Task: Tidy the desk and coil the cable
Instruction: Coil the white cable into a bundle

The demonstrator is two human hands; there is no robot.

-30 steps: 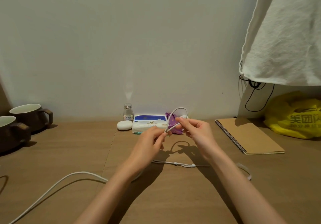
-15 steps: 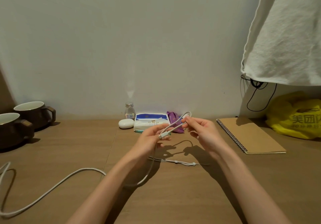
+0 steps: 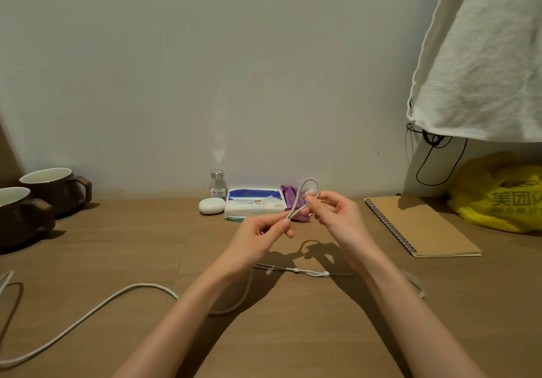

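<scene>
I have the cable (image 3: 296, 209) up off the worktop (image 3: 117, 245), near the middle and toward the back edge. My left hand (image 3: 258, 238) pinches the doubled strand between thumb and forefinger. My right hand (image 3: 337, 220) pinches the far side of the loop (image 3: 312, 179), its other fingers loosely curled. The loop's long axis runs from the left fingers up and right toward the back edge, so the right hand is nearer its crown and the left nearer its base.

The slack drops from under my left wrist, lies on the worktop and trails off past the left edge, with another bend showing there. I judge that the next turn depends on this: the loose length lies to the left and front of my fingers, so the left hand should anchor while the right draws in slack.

Half a second ago the loop lay flatter and narrower, with the plug showing at my left fingertips. Now it stands taller and rounder and the plug is hidden. A thin cord (image 3: 294, 270) lies beneath my hands, unmoved.
</scene>
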